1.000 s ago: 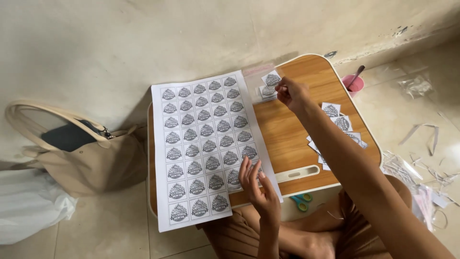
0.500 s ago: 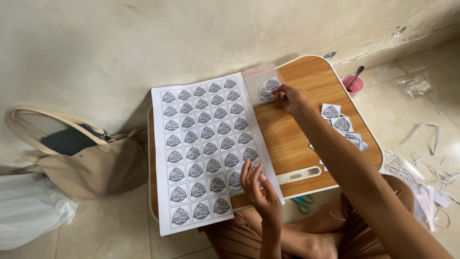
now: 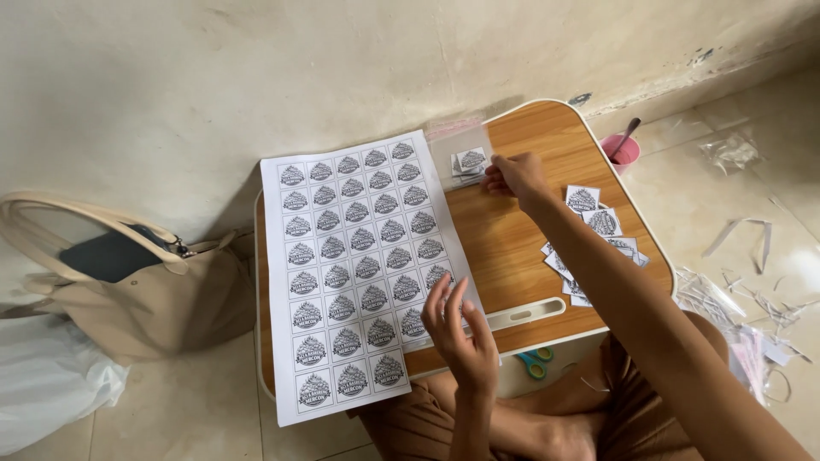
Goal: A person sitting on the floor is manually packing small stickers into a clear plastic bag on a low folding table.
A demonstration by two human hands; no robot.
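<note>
A white sheet (image 3: 363, 265) printed with rows of round black emblems lies on the left half of a small wooden lap table (image 3: 521, 248). My left hand (image 3: 457, 329) hovers over the sheet's lower right corner, fingers apart, holding nothing. My right hand (image 3: 515, 177) reaches to the table's far side and touches the edge of a clear plastic sleeve (image 3: 461, 154) that has cut-out emblem squares inside; whether it grips it is unclear. Several loose cut emblem squares (image 3: 598, 230) lie on the right part of the table.
A tan handbag (image 3: 128, 273) and a white plastic bag (image 3: 47, 384) sit on the floor at left. A pink cup (image 3: 621, 149) stands beyond the table's right corner. Scissors with blue-green handles (image 3: 534, 360) lie under the table's front edge. Paper scraps (image 3: 752, 290) litter the floor at right.
My right hand has stayed at the plastic sleeve, shifting slightly. My left hand remains over the sheet's lower corner.
</note>
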